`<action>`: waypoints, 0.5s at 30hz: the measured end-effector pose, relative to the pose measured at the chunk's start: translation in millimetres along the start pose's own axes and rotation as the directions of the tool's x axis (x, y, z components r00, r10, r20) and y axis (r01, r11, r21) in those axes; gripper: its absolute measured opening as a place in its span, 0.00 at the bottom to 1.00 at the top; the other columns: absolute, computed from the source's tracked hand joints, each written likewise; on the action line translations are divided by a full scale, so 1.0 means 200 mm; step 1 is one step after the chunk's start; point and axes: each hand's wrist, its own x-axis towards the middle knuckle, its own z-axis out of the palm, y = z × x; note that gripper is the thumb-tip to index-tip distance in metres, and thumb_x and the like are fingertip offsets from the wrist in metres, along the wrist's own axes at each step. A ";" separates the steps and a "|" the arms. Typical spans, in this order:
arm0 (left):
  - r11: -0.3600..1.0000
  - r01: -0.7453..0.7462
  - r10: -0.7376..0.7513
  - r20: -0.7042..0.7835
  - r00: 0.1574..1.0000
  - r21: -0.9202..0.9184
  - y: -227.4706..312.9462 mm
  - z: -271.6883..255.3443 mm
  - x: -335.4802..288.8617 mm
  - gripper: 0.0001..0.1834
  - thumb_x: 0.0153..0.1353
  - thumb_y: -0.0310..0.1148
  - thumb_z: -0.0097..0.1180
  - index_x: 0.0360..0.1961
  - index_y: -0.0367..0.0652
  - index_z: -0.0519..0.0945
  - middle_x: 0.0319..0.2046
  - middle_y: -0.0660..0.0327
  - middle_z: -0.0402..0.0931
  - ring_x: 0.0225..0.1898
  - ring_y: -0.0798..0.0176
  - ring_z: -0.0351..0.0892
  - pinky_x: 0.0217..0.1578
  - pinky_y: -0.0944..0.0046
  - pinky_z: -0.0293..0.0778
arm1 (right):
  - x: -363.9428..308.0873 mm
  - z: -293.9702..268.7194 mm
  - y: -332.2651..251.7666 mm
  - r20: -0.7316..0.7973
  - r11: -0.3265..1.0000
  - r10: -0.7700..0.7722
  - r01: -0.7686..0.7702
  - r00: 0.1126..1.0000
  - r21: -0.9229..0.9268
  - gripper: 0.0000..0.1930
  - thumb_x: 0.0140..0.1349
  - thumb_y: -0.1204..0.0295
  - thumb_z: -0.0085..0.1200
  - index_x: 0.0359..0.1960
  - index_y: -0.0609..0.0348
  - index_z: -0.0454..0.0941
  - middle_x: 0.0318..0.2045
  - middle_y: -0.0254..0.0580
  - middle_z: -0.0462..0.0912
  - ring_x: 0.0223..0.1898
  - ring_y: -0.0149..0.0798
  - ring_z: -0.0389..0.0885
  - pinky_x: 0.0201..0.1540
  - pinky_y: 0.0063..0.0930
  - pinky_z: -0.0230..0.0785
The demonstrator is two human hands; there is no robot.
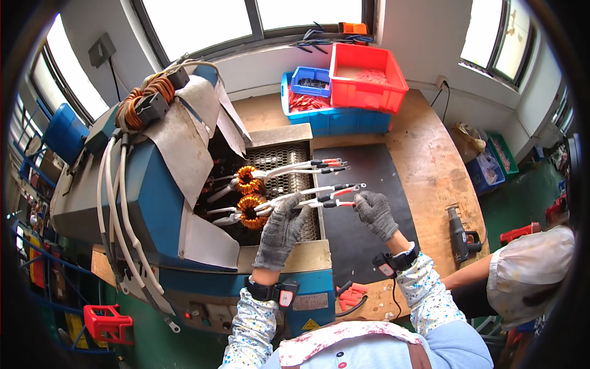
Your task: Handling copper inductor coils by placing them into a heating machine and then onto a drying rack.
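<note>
I see open wooden table (433, 178) beyond the right edge of the smooth black mat (369, 166); my knit-gloved right hand (375, 215) curls inward, grip unclear; my left hand (283, 232) narrows beside the round, wound copper coil (248, 201), holding its white leads (274, 202), some tipped with slim red sleeves (342, 192).

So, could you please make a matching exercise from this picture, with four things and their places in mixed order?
Things:
1. left hand
2. heat gun
3. red stool
4. large red bin

Places:
A. lower left of the picture, beyond the table
B. toward the far edge of the table
C. at the white cables
D. on the right part of the table

Right pairs: 1-C, 2-D, 3-A, 4-B.
</note>
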 end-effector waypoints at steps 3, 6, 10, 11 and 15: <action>0.829 0.178 -0.175 0.055 0.983 -0.531 -0.02 0.04 -0.02 0.20 0.62 0.32 0.42 0.57 0.54 0.67 0.59 0.67 0.64 0.62 0.72 0.58 0.65 0.64 0.44 | -0.05 0.00 -0.02 0.414 0.717 0.321 -0.504 0.852 0.481 0.10 0.58 0.68 0.49 0.22 0.60 0.74 0.16 0.37 0.74 0.13 0.33 0.71 0.15 0.28 0.62; 0.811 0.231 -0.223 0.081 0.972 -0.537 -0.01 0.02 0.00 0.19 0.62 0.31 0.44 0.55 0.52 0.70 0.57 0.66 0.66 0.61 0.72 0.60 0.65 0.65 0.45 | -0.11 0.05 0.01 0.500 0.508 0.377 -0.626 0.779 0.592 0.11 0.58 0.66 0.50 0.21 0.57 0.73 0.16 0.31 0.71 0.13 0.26 0.68 0.13 0.21 0.58; 0.777 0.174 -0.189 0.040 0.981 -0.605 0.01 0.01 0.01 0.18 0.61 0.31 0.44 0.54 0.50 0.70 0.58 0.67 0.66 0.61 0.72 0.60 0.65 0.65 0.46 | -0.13 0.05 -0.01 0.449 0.501 0.418 -0.613 0.789 0.611 0.12 0.60 0.66 0.49 0.20 0.56 0.72 0.15 0.29 0.69 0.13 0.26 0.67 0.14 0.21 0.57; 0.767 0.195 -0.188 0.076 0.979 -0.612 0.01 0.00 0.01 0.18 0.62 0.31 0.43 0.54 0.50 0.69 0.58 0.67 0.65 0.61 0.72 0.60 0.65 0.64 0.46 | -0.13 0.05 -0.02 0.404 0.515 0.440 -0.594 0.802 0.618 0.13 0.60 0.66 0.48 0.20 0.57 0.72 0.15 0.29 0.68 0.13 0.26 0.66 0.14 0.22 0.57; 0.953 -0.089 0.106 -0.042 0.993 0.290 0.00 0.04 0.00 0.19 0.63 0.31 0.41 0.56 0.51 0.68 0.59 0.67 0.64 0.62 0.73 0.59 0.65 0.64 0.46 | -0.15 -0.01 -0.01 0.382 0.578 0.383 -0.541 0.841 0.611 0.15 0.63 0.64 0.46 0.22 0.60 0.75 0.14 0.30 0.68 0.13 0.26 0.67 0.15 0.22 0.58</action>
